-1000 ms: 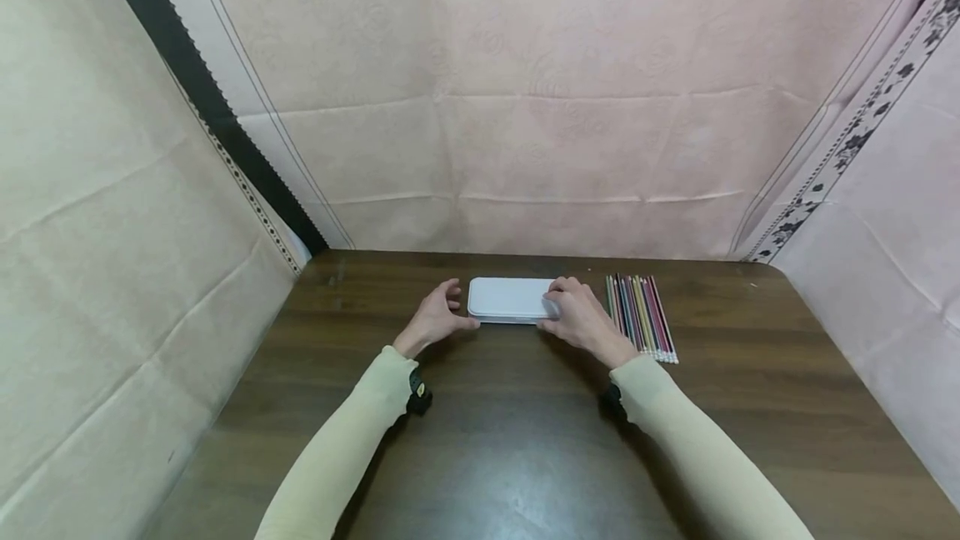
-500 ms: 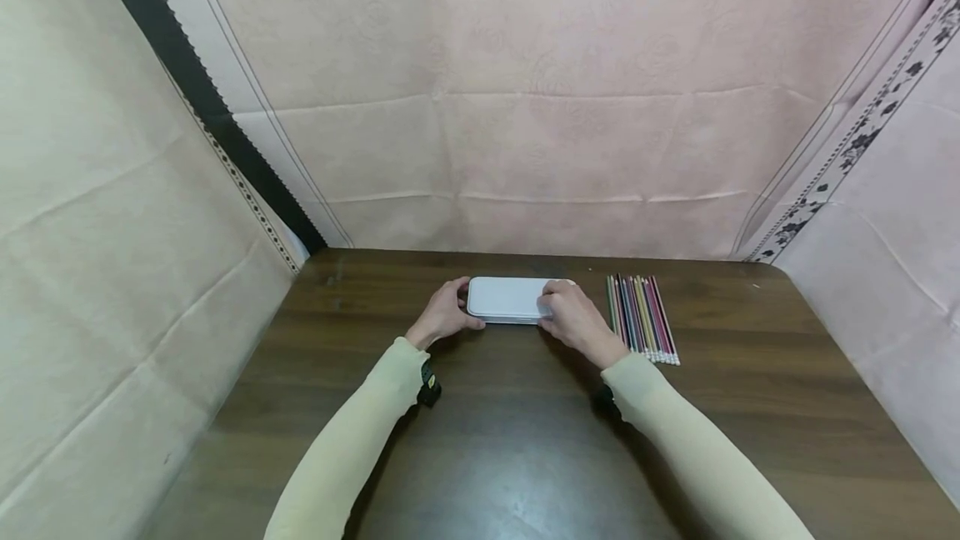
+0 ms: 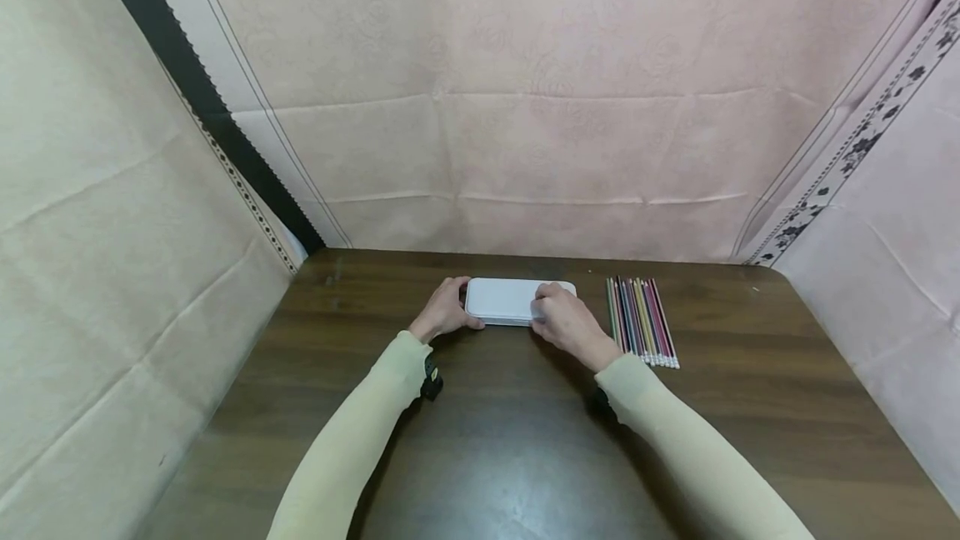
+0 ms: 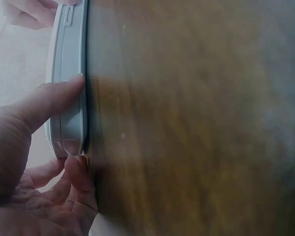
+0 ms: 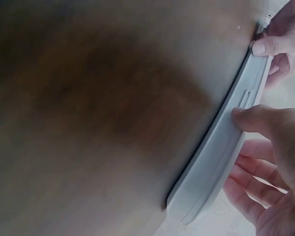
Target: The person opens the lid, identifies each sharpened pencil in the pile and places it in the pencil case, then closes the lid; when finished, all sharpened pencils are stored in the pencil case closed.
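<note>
A flat white case [image 3: 498,298] with rounded corners lies closed on the table [image 3: 487,423], long side toward me. My left hand [image 3: 444,311] grips its left end. In the left wrist view the thumb [image 4: 59,98] presses the front wall, and the other fingers curl at the end of the case [image 4: 69,64]. My right hand [image 3: 564,322] holds the case right of its middle. In the right wrist view that thumb [image 5: 255,118] touches the front wall beside a small latch [image 5: 245,98], with the other fingers over the lid side.
A row of several coloured pencils [image 3: 641,319] with pale ends lies right of the case, close behind my right wrist. Pale cloth [image 3: 540,148] hangs beyond the table's far edge and along both sides.
My left hand has come in from just beside the case to grip its left end. My right hand has slid left along the front, uncovering the case's right end.
</note>
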Action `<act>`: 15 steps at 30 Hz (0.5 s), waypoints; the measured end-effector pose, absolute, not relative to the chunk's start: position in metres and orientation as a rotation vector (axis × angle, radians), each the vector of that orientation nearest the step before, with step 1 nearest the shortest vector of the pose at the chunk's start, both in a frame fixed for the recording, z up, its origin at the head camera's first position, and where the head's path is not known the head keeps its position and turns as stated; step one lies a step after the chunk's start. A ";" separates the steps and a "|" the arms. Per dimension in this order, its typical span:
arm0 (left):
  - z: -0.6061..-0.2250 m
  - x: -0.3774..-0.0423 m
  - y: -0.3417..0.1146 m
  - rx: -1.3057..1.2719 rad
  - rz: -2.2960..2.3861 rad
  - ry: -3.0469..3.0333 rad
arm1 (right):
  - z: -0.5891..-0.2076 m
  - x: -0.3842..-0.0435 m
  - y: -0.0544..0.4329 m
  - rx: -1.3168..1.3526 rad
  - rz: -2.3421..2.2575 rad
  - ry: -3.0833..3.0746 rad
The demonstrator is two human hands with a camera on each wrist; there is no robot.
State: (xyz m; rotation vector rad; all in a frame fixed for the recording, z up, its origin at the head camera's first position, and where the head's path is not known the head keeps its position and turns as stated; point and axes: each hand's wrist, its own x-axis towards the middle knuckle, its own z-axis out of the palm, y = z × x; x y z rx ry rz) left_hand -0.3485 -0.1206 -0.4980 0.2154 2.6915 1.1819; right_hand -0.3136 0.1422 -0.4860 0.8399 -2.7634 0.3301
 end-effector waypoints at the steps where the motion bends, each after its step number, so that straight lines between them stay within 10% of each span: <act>1: -0.498 -0.348 -0.121 0.208 1.182 2.692 | -0.486 -0.313 0.141 0.842 0.322 -2.762; 15: -0.499 -0.350 -0.120 0.238 1.082 2.742 | -0.486 -0.314 0.129 0.899 0.084 -2.718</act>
